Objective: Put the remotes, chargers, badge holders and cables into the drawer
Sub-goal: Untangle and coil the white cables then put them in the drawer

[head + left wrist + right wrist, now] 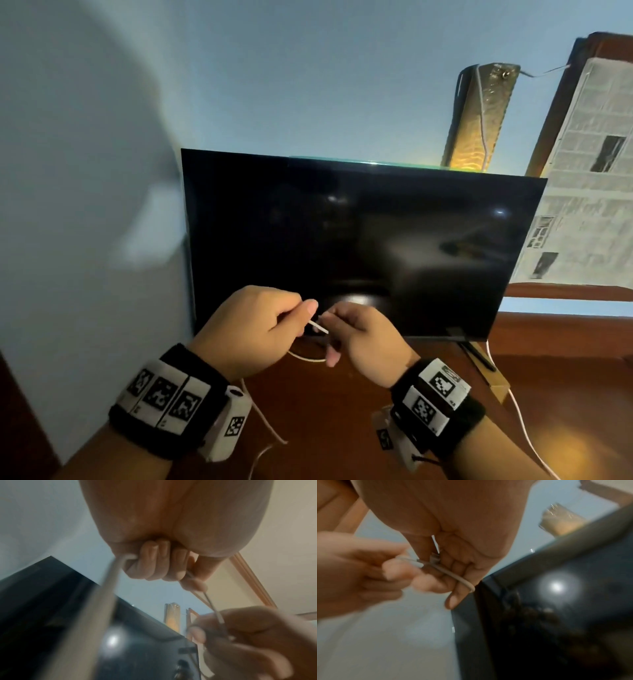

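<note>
A thin white cable (318,327) is stretched between both hands, just in front of the lower edge of a black TV screen (363,240). My left hand (270,325) pinches it between thumb and forefinger, the other fingers curled round it (132,557). My right hand (356,334) grips the cable (453,576) near its plug end (435,559). A loop of the cable (306,358) sags under the hands, and more of the cable (265,425) trails down over the wooden top. No drawer is in view.
The TV stands on a dark wooden top (342,411) against a blue wall (102,171). A second white cord (520,421) runs down at the right past a small cardboard box (493,377). A lit wall lamp (476,120) and a paper-covered window frame (582,171) are behind.
</note>
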The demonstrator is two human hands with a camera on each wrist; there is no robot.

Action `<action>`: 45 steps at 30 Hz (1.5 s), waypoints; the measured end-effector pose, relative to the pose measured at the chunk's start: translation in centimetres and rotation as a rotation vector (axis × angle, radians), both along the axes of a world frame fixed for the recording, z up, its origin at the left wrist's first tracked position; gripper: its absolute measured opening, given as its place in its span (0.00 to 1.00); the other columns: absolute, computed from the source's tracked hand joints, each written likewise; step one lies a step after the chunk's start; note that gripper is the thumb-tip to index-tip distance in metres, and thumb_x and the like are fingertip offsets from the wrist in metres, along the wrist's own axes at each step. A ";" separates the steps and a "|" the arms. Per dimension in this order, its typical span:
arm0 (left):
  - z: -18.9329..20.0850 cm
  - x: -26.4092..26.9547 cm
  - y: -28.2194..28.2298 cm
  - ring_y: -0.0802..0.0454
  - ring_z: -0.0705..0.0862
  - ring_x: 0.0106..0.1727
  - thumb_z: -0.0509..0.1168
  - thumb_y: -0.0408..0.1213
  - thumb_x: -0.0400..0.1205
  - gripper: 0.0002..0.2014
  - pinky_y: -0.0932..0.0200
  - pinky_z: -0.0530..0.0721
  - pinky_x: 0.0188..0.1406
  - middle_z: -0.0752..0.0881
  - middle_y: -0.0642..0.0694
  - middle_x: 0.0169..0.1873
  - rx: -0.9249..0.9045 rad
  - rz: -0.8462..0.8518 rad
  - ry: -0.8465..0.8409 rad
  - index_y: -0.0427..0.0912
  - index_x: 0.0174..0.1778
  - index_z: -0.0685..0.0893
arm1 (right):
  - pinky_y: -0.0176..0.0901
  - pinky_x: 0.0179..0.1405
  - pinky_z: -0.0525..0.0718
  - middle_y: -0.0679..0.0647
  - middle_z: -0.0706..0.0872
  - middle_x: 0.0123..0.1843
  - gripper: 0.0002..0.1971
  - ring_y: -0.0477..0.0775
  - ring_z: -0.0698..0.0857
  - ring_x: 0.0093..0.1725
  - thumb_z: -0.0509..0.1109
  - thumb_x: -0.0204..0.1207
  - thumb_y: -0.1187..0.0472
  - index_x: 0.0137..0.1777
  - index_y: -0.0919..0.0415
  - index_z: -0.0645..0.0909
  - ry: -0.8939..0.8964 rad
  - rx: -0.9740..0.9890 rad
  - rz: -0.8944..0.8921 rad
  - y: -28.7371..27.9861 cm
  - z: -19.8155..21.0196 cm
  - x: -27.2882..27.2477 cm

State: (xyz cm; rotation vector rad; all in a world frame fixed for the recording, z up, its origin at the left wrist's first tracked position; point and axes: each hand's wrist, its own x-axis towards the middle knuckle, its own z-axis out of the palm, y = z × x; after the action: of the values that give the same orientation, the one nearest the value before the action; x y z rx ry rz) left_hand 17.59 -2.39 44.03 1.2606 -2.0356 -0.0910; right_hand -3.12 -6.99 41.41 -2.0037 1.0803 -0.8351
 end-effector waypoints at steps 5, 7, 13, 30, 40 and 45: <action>-1.2 0.4 -2.1 0.56 0.74 0.23 0.56 0.60 0.90 0.30 0.44 0.77 0.30 0.73 0.52 0.20 0.100 0.082 0.135 0.43 0.27 0.71 | 0.50 0.40 0.87 0.57 0.69 0.19 0.22 0.52 0.68 0.19 0.59 0.92 0.54 0.45 0.66 0.87 -0.369 0.340 0.143 2.5 -0.6 0.8; -1.8 0.1 -2.7 0.57 0.72 0.23 0.55 0.63 0.89 0.31 0.49 0.75 0.30 0.71 0.54 0.20 0.166 0.092 0.241 0.44 0.26 0.69 | 0.48 0.35 0.86 0.55 0.66 0.17 0.24 0.51 0.65 0.17 0.58 0.91 0.51 0.41 0.65 0.86 -0.494 0.494 0.195 3.5 0.3 1.2; -6.7 -1.2 -3.9 0.52 0.63 0.22 0.53 0.75 0.82 0.34 0.56 0.63 0.25 0.65 0.51 0.21 0.499 0.043 0.716 0.51 0.21 0.66 | 0.44 0.32 0.87 0.56 0.76 0.24 0.17 0.55 0.75 0.24 0.64 0.87 0.50 0.39 0.58 0.78 -0.982 0.618 0.163 4.3 3.6 1.6; -1.7 -0.4 0.5 0.57 0.80 0.23 0.54 0.62 0.90 0.36 0.52 0.80 0.32 0.80 0.46 0.19 0.201 0.117 0.224 0.39 0.23 0.79 | 0.46 0.26 0.73 0.46 0.77 0.21 0.20 0.48 0.74 0.20 0.58 0.91 0.47 0.42 0.58 0.78 -0.138 0.233 -0.015 2.8 -5.3 0.3; -9.8 -0.7 -2.6 0.48 0.71 0.27 0.55 0.78 0.79 0.36 0.46 0.76 0.39 0.72 0.49 0.21 0.521 0.151 0.475 0.48 0.21 0.74 | 0.61 0.51 0.84 0.66 0.84 0.30 0.17 0.61 0.87 0.30 0.58 0.91 0.54 0.43 0.64 0.76 -0.944 0.330 0.160 5.0 2.3 1.8; -11.5 -2.4 1.9 0.44 0.69 0.29 0.47 0.68 0.88 0.35 0.53 0.73 0.36 0.70 0.42 0.26 0.662 -0.028 0.297 0.43 0.29 0.78 | 0.48 0.63 0.87 0.64 0.93 0.57 0.10 0.52 0.92 0.60 0.59 0.92 0.58 0.53 0.66 0.71 -0.830 0.008 -0.067 2.4 1.6 1.1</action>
State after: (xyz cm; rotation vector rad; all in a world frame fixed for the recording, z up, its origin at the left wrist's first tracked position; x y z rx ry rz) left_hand 15.18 -0.53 32.57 1.4893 -1.8135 -0.9712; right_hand -2.04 -4.57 43.02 -1.3723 0.6499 -1.5027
